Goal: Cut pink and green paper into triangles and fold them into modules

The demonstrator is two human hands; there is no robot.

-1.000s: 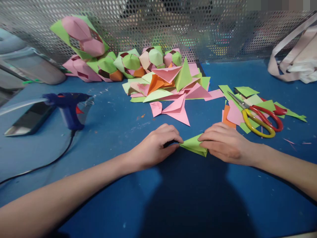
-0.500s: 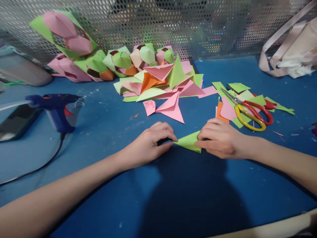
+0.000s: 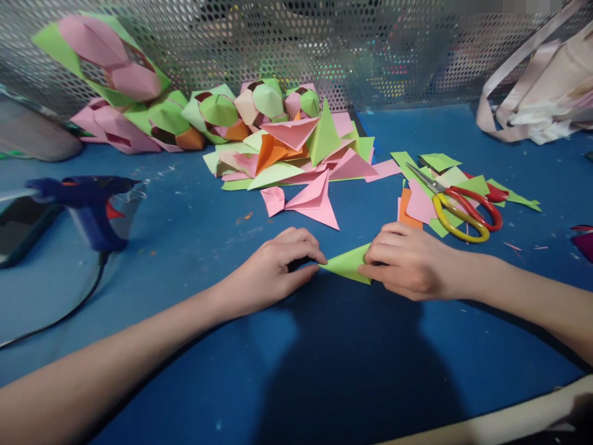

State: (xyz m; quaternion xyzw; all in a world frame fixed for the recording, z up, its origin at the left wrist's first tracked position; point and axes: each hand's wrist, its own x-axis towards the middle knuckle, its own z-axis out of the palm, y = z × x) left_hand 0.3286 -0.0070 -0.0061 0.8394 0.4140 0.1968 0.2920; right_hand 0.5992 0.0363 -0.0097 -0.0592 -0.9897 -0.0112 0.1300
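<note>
A folded green paper triangle lies on the blue table between my two hands, its narrow tip to the left. My left hand pinches that tip between thumb and forefinger. At the wide end, my right hand has its fingers closed over the paper and hides part of that edge. Just beyond the hands sits a folded pink paper piece. A heap of pink, green and orange folded papers lies farther back.
Scissors with red and yellow handles rest on paper scraps at the right. On the left stands a blue glue gun with its cord. Finished paper shapes line the perforated metal panel. A ribboned bag is back right.
The whole view has shifted slightly, so things appear a little farther left. Both hands keep their hold on the green paper, with hardly any movement.
</note>
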